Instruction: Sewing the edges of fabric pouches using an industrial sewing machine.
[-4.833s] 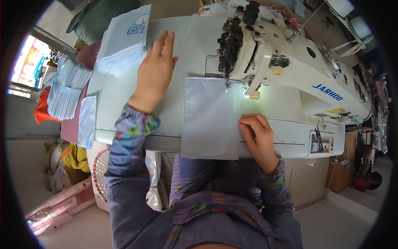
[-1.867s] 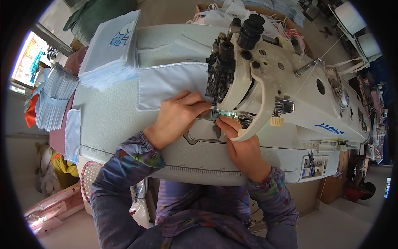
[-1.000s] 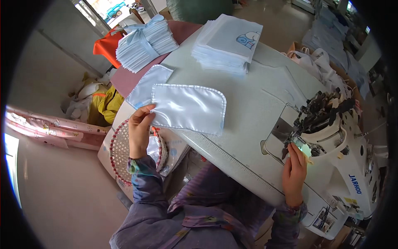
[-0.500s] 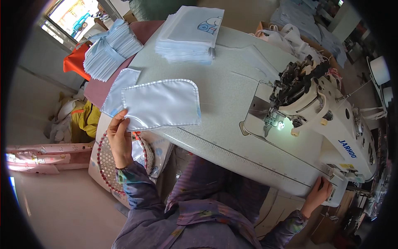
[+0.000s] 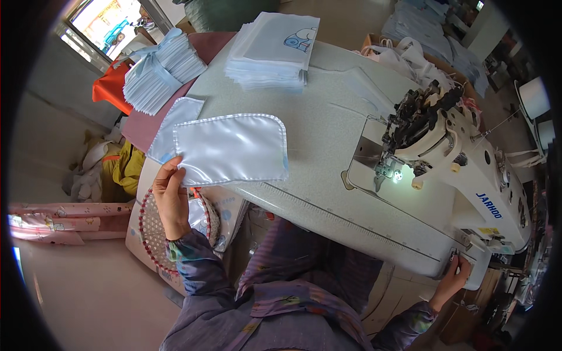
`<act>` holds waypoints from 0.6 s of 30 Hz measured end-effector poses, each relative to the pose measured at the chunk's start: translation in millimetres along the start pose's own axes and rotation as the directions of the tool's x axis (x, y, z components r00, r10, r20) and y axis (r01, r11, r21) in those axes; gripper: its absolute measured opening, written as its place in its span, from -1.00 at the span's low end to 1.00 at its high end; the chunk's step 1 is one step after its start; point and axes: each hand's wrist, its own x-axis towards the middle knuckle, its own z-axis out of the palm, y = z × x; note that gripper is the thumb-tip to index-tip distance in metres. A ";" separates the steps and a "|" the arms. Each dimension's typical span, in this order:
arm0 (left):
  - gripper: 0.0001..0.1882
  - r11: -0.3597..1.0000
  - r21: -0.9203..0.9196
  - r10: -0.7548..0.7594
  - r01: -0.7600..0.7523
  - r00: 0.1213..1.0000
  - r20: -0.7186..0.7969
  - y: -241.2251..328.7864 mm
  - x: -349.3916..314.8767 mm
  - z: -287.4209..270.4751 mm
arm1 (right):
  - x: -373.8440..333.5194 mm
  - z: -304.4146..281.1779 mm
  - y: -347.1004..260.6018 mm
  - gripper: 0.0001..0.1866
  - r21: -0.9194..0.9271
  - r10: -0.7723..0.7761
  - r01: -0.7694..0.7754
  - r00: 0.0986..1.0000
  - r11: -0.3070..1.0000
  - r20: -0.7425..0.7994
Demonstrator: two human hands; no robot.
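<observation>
Your left hand [image 5: 173, 190] pinches the white panel [image 5: 231, 149] near 1 corner above the table [image 5: 322, 105], your right hand [image 5: 453, 281], grip unclear, at the tray [image 5: 455, 253], likely fetching a tool, so grasp cleanly next.

A sewing workshop, by its white metal sewing machine [image 5: 483, 169] at right of the frame, set in a pale grey counter [image 5: 322, 126], the white thread cones [image 5: 534, 95] near the right edge, the stack of white printed fabric pieces [image 5: 269, 55] at top centre and the ribbon-tied white bundle [image 5: 153, 88] at upper left.
</observation>
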 end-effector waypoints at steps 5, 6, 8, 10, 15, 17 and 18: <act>-0.66 1.000 -0.008 0.010 -0.010 1.000 0.027 0.9 -2.6 -3.5 | 6.6 16.0 -193.9 -0.81 0.675 0.022 -0.266 0.938 0.689 0.347; -0.65 1.000 0.002 0.022 -0.022 1.000 0.015 2.1 -3.4 -1.9 | 8.3 33.0 -222.6 -0.81 0.684 -0.158 -0.124 0.929 0.719 0.334; -0.65 1.000 0.008 0.029 -0.029 1.000 0.010 1.2 -4.9 -2.1 | 18.6 66.7 -287.3 -0.70 0.699 -0.472 0.312 0.881 0.644 0.042; -0.64 1.000 0.006 0.006 -0.006 1.000 -0.027 1.8 -4.0 -4.5 | 20.9 87.7 -329.6 -0.64 0.646 -0.531 0.355 0.842 0.676 0.092; -0.65 1.000 -0.004 0.011 -0.011 1.000 0.003 5.9 -5.7 1.1 | 34.6 97.1 -379.3 -0.59 0.415 -0.593 0.482 0.781 0.772 0.196; -0.65 1.000 -0.003 0.029 -0.029 1.000 0.009 5.8 -3.9 2.4 | 35.0 98.3 -382.4 -0.60 0.378 -0.606 0.505 0.763 0.776 0.225; -0.65 0.999 0.000 0.034 -0.034 0.999 -0.005 8.0 -3.7 -2.3 | 34.1 97.2 -380.4 -0.62 0.401 -0.612 0.504 0.762 0.765 0.210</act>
